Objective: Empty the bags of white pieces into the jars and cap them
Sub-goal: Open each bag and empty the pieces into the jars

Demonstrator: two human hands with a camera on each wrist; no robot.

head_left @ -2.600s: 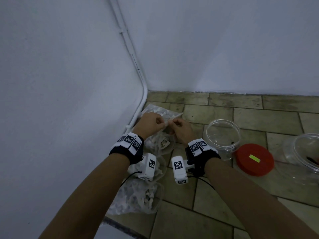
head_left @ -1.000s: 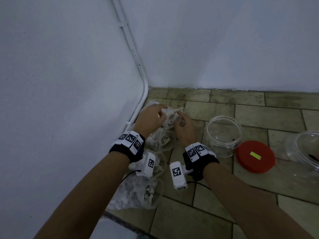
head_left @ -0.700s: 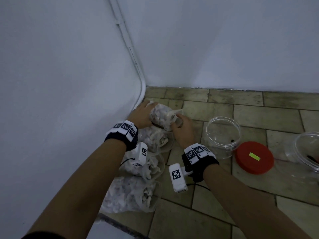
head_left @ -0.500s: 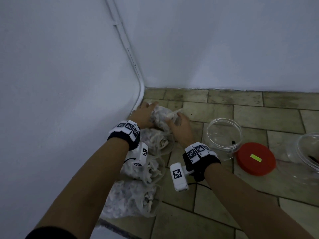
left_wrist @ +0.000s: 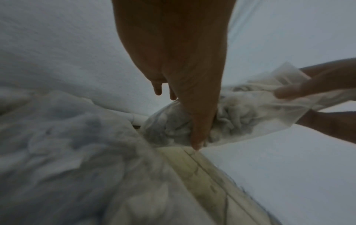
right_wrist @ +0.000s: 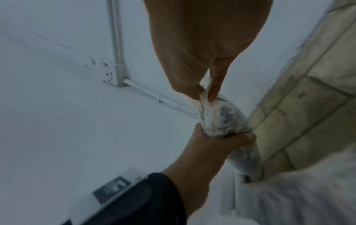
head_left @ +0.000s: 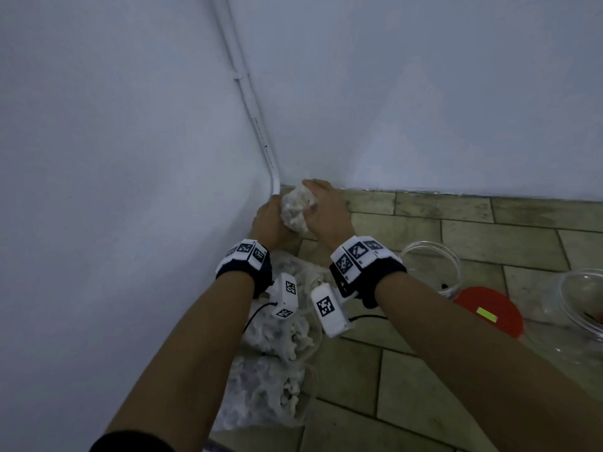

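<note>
Held up in the corner, just above centre of the head view: a clear bag of white pieces (head_left: 296, 208), lifted off the tiled floor (head_left: 424, 370) between both hands. Left hand (head_left: 270, 223) wrapped round the bag's lower body, fingers curled under it and thumb laid across the front in the left wrist view (left_wrist: 194, 106). Right hand (head_left: 326, 210) on the bag's upper end, thumb and forefinger pinching the twisted plastic neck (right_wrist: 205, 97) in the right wrist view. Both hands closed on the same bag.

Below the wrists, lower centre of the head view: more bags of white pieces (head_left: 280, 370) heaped on the floor along the left wall (head_left: 114, 190). At right of centre, partly behind the right forearm: an open clear jar (head_left: 430, 265), uncapped, standing on the floor. Just beside it, lower right: a red lid (head_left: 489, 314) with a yellow-green sticker, lying flat. At the right edge: a second clear jar (head_left: 584, 301), cut off by the frame, also without a cap. A white conduit (head_left: 257, 125) running down the wall corner from upper centre.
</note>
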